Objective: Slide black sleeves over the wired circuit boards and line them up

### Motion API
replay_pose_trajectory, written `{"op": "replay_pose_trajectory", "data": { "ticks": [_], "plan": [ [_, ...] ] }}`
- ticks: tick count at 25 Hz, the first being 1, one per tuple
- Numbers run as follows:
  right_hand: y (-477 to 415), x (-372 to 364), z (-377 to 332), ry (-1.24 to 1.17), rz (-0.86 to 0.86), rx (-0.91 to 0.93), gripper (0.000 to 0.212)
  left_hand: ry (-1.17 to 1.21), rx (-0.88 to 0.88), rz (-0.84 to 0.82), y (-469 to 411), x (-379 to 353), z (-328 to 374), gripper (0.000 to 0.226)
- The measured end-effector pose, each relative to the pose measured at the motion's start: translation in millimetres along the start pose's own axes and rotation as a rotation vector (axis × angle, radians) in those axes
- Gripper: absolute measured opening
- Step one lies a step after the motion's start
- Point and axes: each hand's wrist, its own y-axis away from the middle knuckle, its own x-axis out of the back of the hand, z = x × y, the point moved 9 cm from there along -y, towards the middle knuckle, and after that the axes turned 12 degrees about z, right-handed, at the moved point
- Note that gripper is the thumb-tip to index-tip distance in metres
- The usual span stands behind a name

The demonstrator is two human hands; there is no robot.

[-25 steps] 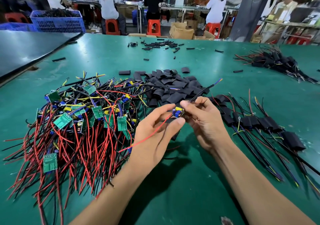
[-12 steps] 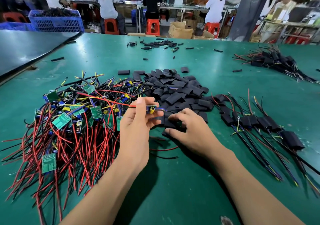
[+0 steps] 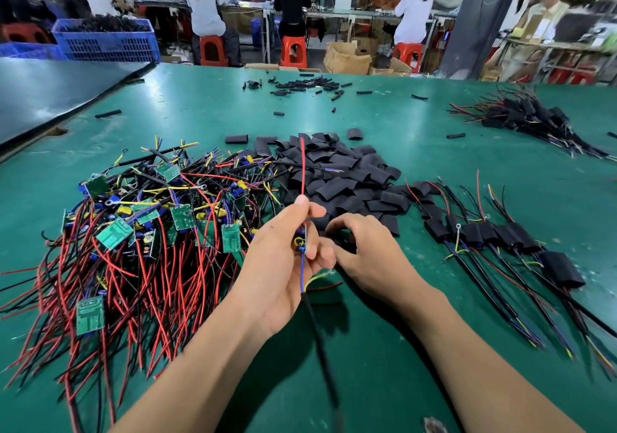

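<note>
Under both hands lies the green table (image 3: 200, 99), which carries everything. To the left of the left hand (image 3: 280, 265) is the biggest heap, the bare wired circuit boards (image 3: 150, 232), green boards tangled with red and black wires. I think it is kept on that side so this hand can take from it without crossing over.

Just beyond the right hand (image 3: 370, 259) is the pile of black sleeves (image 3: 344, 179), loose and flat. To the right of that hand the finished sleeved boards (image 3: 484, 235) lie side by side, with their wires running toward the person. This is probably the lining up that the task asks for.

The left hand grips one wired board (image 3: 300, 242) between thumb and fingers, raised off the table. Its red wire (image 3: 302, 165) stands upward and its black cable (image 3: 320, 342) hangs down toward the person. In my judgement it is held upright like this so that a sleeve can slide along the wires onto the board.

The right hand has its fingers curled at the near edge of the sleeve pile. Whether it already pinches a sleeve, I cannot tell.

No brand, label or writing can be read on the boards or the sleeves.
</note>
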Motion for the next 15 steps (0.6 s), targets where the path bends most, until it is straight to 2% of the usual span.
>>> {"op": "replay_pose_trajectory", "data": {
  "ticks": [4, 8, 11, 12, 15],
  "plan": [
    [-1.9, 6.8, 1.1, -0.098, 0.076, -0.049, 0.029, -0.309, 0.020, 0.003, 0.1, 6.5, -13.5, 0.031],
    [-5.6, 22.8, 22.4, -0.401, 0.278, -0.345, 0.032, -0.595, -0.108, 0.044, -3.4, 12.9, -17.7, 0.030],
    [-5.8, 23.6, 32.8, -0.748, 0.313, -0.517, 0.015, -0.621, -0.157, 0.035, -2.1, 12.3, -14.0, 0.020],
    [-5.8, 23.9, 32.7, -0.782, 0.299, -0.527, 0.014, -0.603, -0.154, 0.021, -1.6, 11.3, -14.9, 0.019],
    [-5.3, 21.0, 24.8, -0.660, 0.231, -0.455, 0.012, -0.586, -0.180, 0.051, -2.9, 11.8, -14.3, 0.021]
  ]
}}
